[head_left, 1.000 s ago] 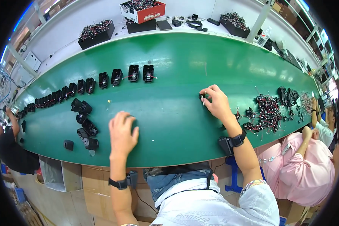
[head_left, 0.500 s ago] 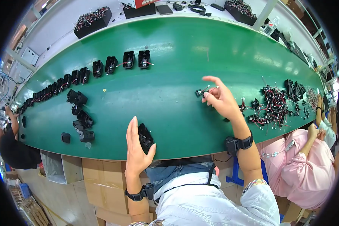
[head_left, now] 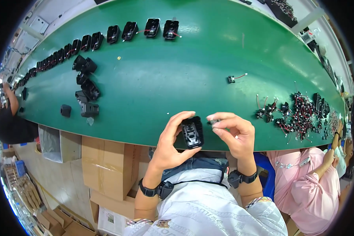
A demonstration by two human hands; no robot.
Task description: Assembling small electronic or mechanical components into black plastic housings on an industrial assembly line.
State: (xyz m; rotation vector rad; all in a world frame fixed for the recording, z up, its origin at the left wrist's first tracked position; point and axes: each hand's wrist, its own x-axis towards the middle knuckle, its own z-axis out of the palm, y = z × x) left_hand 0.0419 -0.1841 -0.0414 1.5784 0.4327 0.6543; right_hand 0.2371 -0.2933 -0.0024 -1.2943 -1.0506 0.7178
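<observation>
My left hand (head_left: pixel 170 142) grips a black plastic housing (head_left: pixel 192 131), held open side up over the near edge of the green table (head_left: pixel 177 82). Beside it, my right hand (head_left: pixel 234 131) pinches a small wired component (head_left: pixel 214 121) between thumb and fingers, almost touching the housing's right side. Both wrists carry black watches.
A row of black housings (head_left: pixel 106 35) runs along the far left of the table, with a loose cluster (head_left: pixel 85 90) nearer. A lone wired part (head_left: pixel 233 79) lies mid-table. A heap of wired components (head_left: pixel 299 112) sits at the right, by a person in pink (head_left: pixel 314 185). Cardboard boxes (head_left: pixel 106 165) stand below.
My left hand has lifted the black housing from the table's near edge toward my chest. My right hand has pulled back from mid-table with a small component to meet it.
</observation>
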